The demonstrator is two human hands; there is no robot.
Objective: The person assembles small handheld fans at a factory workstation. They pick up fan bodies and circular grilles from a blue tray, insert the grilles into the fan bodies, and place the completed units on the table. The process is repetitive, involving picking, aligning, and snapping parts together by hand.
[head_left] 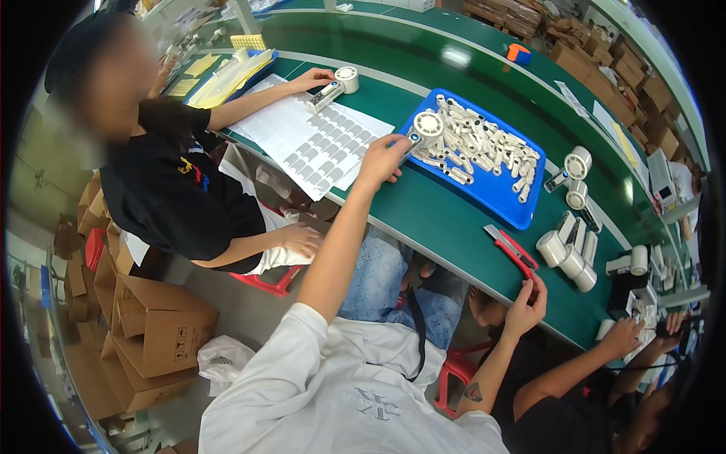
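Observation:
My left hand [383,161] is closed around the handle of a white handheld fan [428,125]. The fan's round slotted head overlaps the near left part of a blue tray [522,214], and a small dark panel shows on its handle. Inside the tray lie many small white parts [484,140] with dark ends. To the right, my right hand [527,304] pinches the end of a red utility knife [516,255] at the front of the green table. The knife's metal tip points away to the left.
Several white fans [569,257] lie right of the tray. Sheets with grey stickers [325,147] are on the left. A person beside me holds another fan [345,79]; a third person's hand [622,337] is at the right. Cardboard boxes [162,333] stand behind on the left.

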